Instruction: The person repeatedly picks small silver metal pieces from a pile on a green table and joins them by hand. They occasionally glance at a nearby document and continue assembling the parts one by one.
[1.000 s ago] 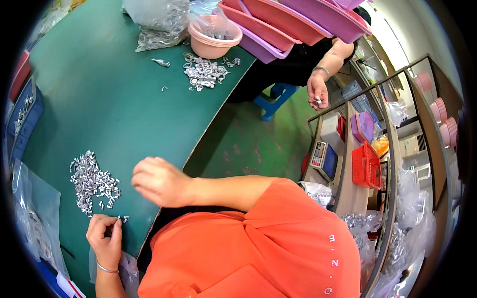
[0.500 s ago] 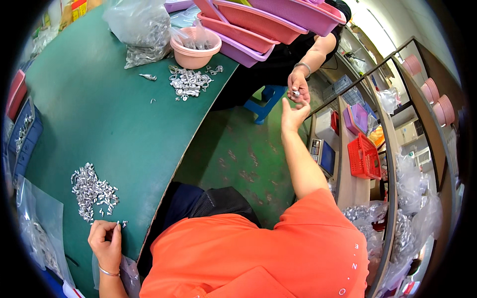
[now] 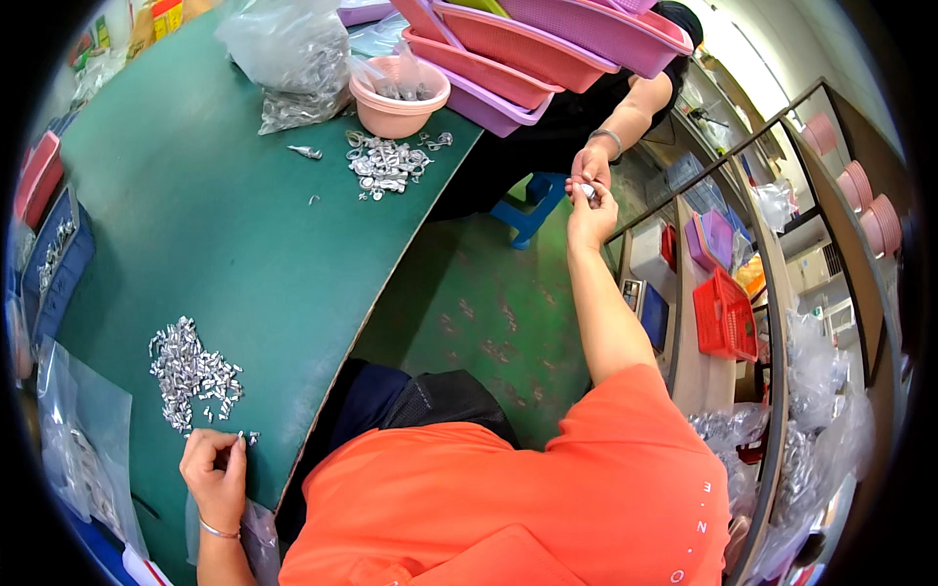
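My left hand [image 3: 215,476] rests on the green tabletop with thumb and forefinger pinched. A tiny silvery metal piece [image 3: 241,436] shows at their tips. Just beyond lies a pile of small silvery metal parts [image 3: 191,373]. My right arm is stretched out past the table edge. There my right hand [image 3: 592,223] has its fingers closed on a small shiny silvery metal part [image 3: 587,190]. A co-worker's hand [image 3: 592,164], with a bangle at the wrist, meets mine at that part. Its exact shape is partly hidden by the fingers.
Farther up the table [image 3: 264,244] lie larger silvery pieces [image 3: 386,166], a pink bowl [image 3: 396,115] with bags and a clear bag of parts [image 3: 288,59]. Stacked pink and purple baskets [image 3: 528,49] overhang the far side. A blue stool [image 3: 530,210] and shelves with a red basket [image 3: 723,317] stand right.
My right hand has reached the co-worker's hand, and its fingers have closed on the silvery part there. My left hand keeps its pinch by the pile. The whole view has shifted slightly.
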Motion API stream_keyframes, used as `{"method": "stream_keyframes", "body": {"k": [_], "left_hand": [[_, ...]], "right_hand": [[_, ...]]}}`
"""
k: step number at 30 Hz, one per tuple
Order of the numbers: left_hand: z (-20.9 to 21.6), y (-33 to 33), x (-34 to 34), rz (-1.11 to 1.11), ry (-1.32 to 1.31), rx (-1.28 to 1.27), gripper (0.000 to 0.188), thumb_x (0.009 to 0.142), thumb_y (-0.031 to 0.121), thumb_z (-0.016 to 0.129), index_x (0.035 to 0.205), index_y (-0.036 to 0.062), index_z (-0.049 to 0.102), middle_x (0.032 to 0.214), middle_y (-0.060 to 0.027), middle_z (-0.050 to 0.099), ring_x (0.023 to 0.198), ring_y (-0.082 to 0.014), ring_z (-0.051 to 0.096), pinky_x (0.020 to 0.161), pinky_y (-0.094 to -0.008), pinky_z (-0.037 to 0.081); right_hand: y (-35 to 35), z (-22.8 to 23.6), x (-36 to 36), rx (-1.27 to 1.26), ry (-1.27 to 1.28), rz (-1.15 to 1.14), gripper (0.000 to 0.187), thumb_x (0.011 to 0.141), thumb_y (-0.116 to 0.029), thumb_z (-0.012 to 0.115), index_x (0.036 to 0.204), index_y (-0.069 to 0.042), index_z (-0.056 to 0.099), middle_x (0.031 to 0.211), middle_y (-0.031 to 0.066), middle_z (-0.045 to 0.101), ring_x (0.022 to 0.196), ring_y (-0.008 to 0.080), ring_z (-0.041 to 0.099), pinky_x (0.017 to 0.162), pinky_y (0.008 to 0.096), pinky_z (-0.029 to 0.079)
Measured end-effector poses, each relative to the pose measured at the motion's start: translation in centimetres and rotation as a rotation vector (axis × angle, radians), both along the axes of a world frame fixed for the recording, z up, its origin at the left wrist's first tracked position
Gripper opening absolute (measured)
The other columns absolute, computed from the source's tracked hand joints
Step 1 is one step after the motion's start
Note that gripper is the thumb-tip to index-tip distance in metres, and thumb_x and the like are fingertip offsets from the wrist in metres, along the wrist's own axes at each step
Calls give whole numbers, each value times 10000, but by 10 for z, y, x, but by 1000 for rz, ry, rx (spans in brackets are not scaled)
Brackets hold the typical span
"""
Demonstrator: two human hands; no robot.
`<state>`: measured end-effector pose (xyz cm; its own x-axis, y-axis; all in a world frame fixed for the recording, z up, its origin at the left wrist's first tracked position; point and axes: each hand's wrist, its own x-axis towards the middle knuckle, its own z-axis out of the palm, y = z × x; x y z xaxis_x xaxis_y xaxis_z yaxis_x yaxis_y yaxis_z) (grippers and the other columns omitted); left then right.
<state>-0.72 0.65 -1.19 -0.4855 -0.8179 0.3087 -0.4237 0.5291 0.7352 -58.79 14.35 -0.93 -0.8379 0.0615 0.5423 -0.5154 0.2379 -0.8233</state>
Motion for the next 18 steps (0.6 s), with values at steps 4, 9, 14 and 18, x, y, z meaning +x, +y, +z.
{"method": "stream_keyframes", "body": {"k": [4,9,14,18], "left_hand": [[2,-1,-3,-13,6,-18,116,749,-96,710,771,-13,631,734,-67,560,584,-135,523,521,-257,405],[2,-1,-1,-1,23,27,108,750,-89,720,773,-14,646,735,-63,571,571,-121,524,510,-242,407],[5,-1,0,1,19,57,101,753,-84,720,776,-10,655,743,-52,575,559,-104,525,496,-231,410],[4,0,1,-3,14,63,97,755,-74,723,780,-6,659,749,-49,577,549,-98,530,487,-228,416]], "right_hand": [[-8,-1,11,-255,-67,497,366,828,70,713,1154,9,558,1110,116,595,878,150,649,812,259,536],[-49,33,105,-284,-125,805,601,798,120,707,1298,-7,397,1149,149,595,1024,190,604,894,293,519],[-68,48,163,-262,-158,1088,646,783,142,693,1320,-26,375,1175,151,579,1010,168,583,875,284,517],[-74,50,188,-195,-166,1166,626,784,156,663,1308,-43,386,1180,137,555,1004,140,566,827,255,505]]}}
